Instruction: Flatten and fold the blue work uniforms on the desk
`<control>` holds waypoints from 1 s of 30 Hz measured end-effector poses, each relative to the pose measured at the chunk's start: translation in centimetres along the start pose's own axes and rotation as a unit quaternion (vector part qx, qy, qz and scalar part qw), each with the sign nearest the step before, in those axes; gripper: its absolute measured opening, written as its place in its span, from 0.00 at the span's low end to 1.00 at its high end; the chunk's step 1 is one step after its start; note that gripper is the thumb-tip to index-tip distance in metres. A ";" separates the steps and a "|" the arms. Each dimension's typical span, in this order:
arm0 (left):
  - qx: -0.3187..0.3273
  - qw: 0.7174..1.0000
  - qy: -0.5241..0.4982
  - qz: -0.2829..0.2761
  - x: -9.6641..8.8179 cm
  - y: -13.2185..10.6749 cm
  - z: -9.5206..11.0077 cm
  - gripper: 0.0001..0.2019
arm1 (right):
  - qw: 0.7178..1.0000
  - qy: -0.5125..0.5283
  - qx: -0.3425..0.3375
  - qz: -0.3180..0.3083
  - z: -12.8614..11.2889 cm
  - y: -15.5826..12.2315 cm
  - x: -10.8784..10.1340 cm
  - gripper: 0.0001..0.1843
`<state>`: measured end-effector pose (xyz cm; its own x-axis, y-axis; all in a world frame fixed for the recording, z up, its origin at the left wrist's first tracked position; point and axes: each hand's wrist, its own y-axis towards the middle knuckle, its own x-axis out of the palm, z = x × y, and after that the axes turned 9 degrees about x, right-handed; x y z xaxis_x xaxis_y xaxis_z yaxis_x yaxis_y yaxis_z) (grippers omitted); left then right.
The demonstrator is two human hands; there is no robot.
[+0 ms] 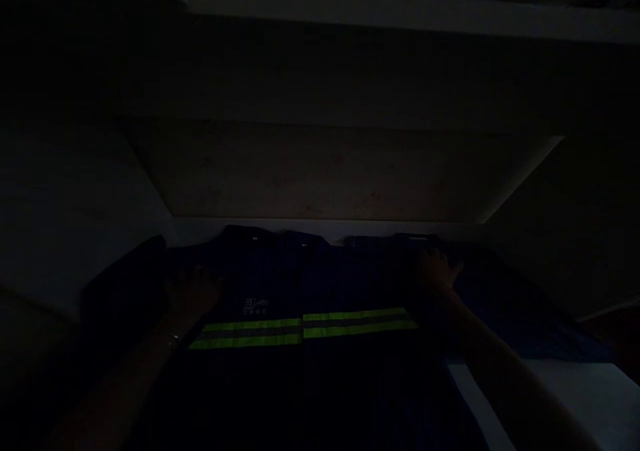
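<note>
The scene is very dark. A dark blue work jacket (305, 284) with yellow-green reflective stripes across the chest lies flat in front of me, collar away from me. My left hand (193, 291) rests on its left shoulder area, fingers lying spread. My right hand (437, 267) rests on the right shoulder near the collar, fingers stretched out flat. Neither hand holds anything that I can see.
The jacket lies on a pale surface (590, 391) that shows at the lower right. A light wooden back panel (325, 177) rises behind it, with a white shelf edge (400, 11) above. Dim side walls close in left and right.
</note>
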<state>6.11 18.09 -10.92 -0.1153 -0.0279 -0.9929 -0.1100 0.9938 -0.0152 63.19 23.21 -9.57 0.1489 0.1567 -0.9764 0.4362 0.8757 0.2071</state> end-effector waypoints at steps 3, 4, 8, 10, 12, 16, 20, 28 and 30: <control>0.129 0.986 -0.006 0.102 -0.9 -1.0 3.2 0.29 | 0.989 0.064 -0.108 0.072 -4.9 -3.5 -1.5 0.23; 0.168 0.980 -0.025 0.106 -0.9 -1.4 4.2 0.28 | 0.982 0.083 -0.155 0.069 -6.4 -4.7 -1.6 0.24; 0.169 0.983 -0.070 0.029 0.6 -2.5 6.3 0.29 | 0.963 0.086 -0.250 -0.057 -10.0 -8.6 0.2 0.29; 0.161 0.984 -0.068 0.019 1.3 -2.6 6.5 0.29 | 0.959 0.071 -0.253 -0.104 -10.3 -9.2 1.3 0.30; 0.154 0.986 -0.059 0.029 1.4 -2.8 6.5 0.28 | 0.959 0.059 -0.255 -0.112 -10.4 -9.2 1.6 0.29; 0.156 0.984 -0.056 0.072 -0.4 -6.0 7.6 0.28 | 0.963 0.071 -0.255 -0.056 -10.3 -11.4 -0.7 0.27; 0.249 0.959 -0.132 0.034 -0.8 -14.6 9.4 0.28 | 0.929 0.150 -0.334 -0.057 -9.4 -19.2 -2.6 0.25; 0.279 0.933 -0.222 -0.045 1.9 -26.3 12.2 0.27 | 0.905 0.178 -0.379 -0.077 -7.0 -28.3 -1.8 0.27; 0.260 0.930 -0.255 -0.054 0.9 -26.8 11.7 0.27 | 0.907 0.186 -0.373 -0.066 -6.4 -29.7 -2.3 0.27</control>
<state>20.51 -7.33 -12.82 0.3660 -0.2087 -0.9069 0.4138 0.9094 -0.0422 44.18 -0.25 -13.83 -0.2317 0.0494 -0.9715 -0.3136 0.9416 0.1227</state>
